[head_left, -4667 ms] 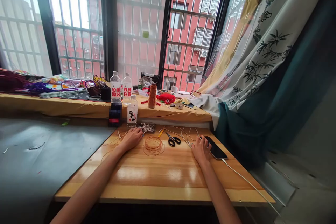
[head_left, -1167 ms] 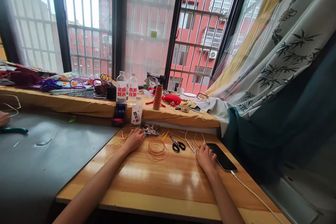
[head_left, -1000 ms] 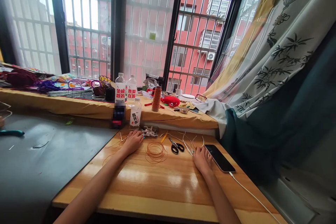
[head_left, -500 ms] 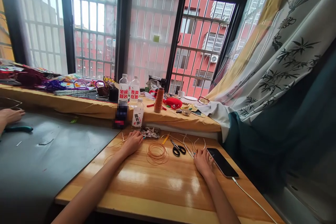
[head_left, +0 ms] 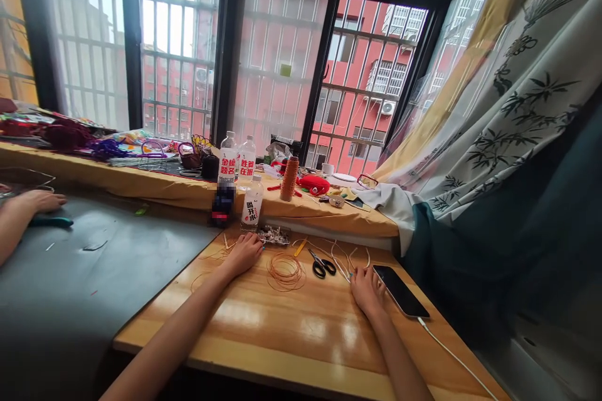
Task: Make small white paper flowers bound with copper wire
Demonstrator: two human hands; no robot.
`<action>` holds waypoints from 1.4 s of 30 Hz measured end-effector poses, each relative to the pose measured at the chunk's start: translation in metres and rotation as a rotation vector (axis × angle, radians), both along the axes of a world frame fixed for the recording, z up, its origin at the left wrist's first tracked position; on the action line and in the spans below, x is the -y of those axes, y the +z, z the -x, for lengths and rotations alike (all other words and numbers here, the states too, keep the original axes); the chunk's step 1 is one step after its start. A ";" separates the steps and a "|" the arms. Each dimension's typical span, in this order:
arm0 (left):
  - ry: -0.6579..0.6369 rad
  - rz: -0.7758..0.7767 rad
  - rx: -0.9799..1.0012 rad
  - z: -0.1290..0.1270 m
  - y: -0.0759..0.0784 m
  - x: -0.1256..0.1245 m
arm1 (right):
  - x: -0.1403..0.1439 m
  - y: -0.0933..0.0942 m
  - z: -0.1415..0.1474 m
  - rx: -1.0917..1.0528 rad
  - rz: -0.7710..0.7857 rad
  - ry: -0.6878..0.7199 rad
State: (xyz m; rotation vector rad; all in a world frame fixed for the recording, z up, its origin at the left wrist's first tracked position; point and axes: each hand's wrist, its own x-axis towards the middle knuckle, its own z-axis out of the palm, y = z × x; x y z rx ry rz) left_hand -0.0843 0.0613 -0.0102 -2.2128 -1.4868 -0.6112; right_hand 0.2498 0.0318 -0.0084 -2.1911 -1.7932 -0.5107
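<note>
The left hand (head_left: 246,254) and the right hand (head_left: 367,290) lie palm down, well apart, on a glossy light-brown wooden table (head_left: 282,326); whether the fingers pinch anything, I cannot tell. The left is just beside a clear plastic tray (head_left: 274,235) of small pale pieces, the right near a flat black phone (head_left: 401,291) and thin white cords (head_left: 335,257). Between them lie a round coil of thin copper-coloured wire (head_left: 284,282) and black-handled scissors (head_left: 323,266) (tips toward the far side). At the left edge, another person's hand (head_left: 44,200) is near a teal-handled tool (head_left: 55,223).
</note>
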 end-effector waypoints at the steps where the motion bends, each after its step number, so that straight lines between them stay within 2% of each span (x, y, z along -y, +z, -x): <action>1: 0.005 -0.001 0.000 0.000 0.000 0.001 | 0.000 0.000 0.000 0.004 0.000 0.001; 13: 0.025 0.038 0.002 -0.002 -0.003 -0.004 | 0.007 -0.004 -0.001 -0.011 -0.012 0.006; 18: -0.031 -0.001 -0.031 -0.003 0.001 0.004 | 0.008 -0.001 -0.001 -0.041 0.056 0.002; 23: -0.013 0.030 -0.024 -0.007 0.003 0.013 | 0.013 0.004 -0.001 -0.098 0.177 0.047; 30: 0.014 0.084 -0.017 -0.003 -0.005 0.010 | 0.013 0.001 -0.003 -0.135 0.130 0.106; 42: -0.025 0.106 0.013 -0.003 -0.006 0.009 | 0.009 -0.002 -0.003 -0.164 0.207 0.110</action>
